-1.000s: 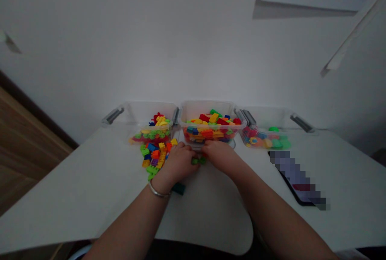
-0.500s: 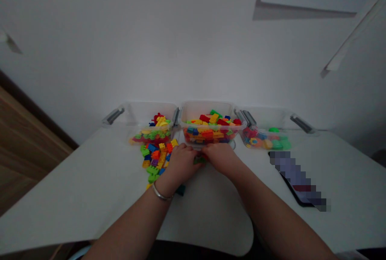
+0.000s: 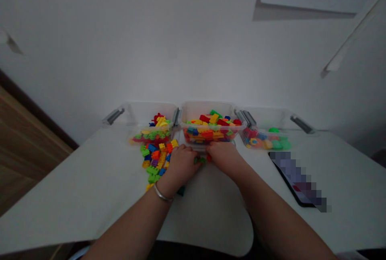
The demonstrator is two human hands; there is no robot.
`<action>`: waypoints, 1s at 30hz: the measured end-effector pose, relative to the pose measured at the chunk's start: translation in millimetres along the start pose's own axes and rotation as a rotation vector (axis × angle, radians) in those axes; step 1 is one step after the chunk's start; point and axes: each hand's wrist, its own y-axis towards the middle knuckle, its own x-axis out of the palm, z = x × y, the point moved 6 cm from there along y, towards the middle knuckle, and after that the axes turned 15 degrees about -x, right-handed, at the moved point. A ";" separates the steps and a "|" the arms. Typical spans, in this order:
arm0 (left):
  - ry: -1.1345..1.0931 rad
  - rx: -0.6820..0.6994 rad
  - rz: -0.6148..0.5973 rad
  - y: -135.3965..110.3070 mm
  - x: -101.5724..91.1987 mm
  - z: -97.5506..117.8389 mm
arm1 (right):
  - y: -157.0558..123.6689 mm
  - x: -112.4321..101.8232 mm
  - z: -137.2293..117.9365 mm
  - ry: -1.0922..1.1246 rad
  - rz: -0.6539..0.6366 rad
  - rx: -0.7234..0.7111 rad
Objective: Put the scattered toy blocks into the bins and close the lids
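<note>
Our left grip [image 3: 184, 162] was curled nearly closed, its thumb and fingertips clamped on a small green piece [image 3: 202, 159], which poked out on the side facing our other hand. Our right grip [image 3: 222, 157] was bent just as tightly, knuckles up, with its fingertips together on a small red piece [image 3: 209, 158]; most of that piece was hidden under the fingers, so we could not tell its shape. A narrow gap separated the green piece from the red one.

Half a second earlier we had our two hands closer, with the right fingertips up against the green piece and the red hardly parted from it. By this moment our right grip had drawn slightly away, taking the red piece with it, while our left had barely shifted.

To the left of our left grip, the pile of loose bricks [image 3: 162, 157] lay unchanged on the worktop [image 3: 211, 207], and a dark teal brick [image 3: 181, 191] showed partly behind that wrist. Just beyond both grips stood the middle box [image 3: 208, 108] of mixed bricks, with the left box [image 3: 144, 109] and right box [image 3: 268, 116] on either side. Well to the right of our right grip lay a phone [image 3: 297, 179].
</note>
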 end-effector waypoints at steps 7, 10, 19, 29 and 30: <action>-0.064 -0.024 -0.019 1.1 -1.2 0.1 | -31.4 -50.2 18.4 0.137 0.482 -0.090; -0.074 -0.019 -0.018 1.4 0.9 -0.1 | -43.2 -60.3 41.7 0.176 0.753 -0.007; -0.072 0.033 0.007 1.5 5.2 1.9 | -38.3 -33.2 83.0 0.154 1.016 0.304; -0.081 0.054 0.011 0.3 7.4 2.5 | -25.2 -22.1 77.9 0.013 0.845 0.305; -0.085 0.051 0.009 0.7 7.2 2.1 | -24.2 -21.9 76.9 0.001 0.831 0.289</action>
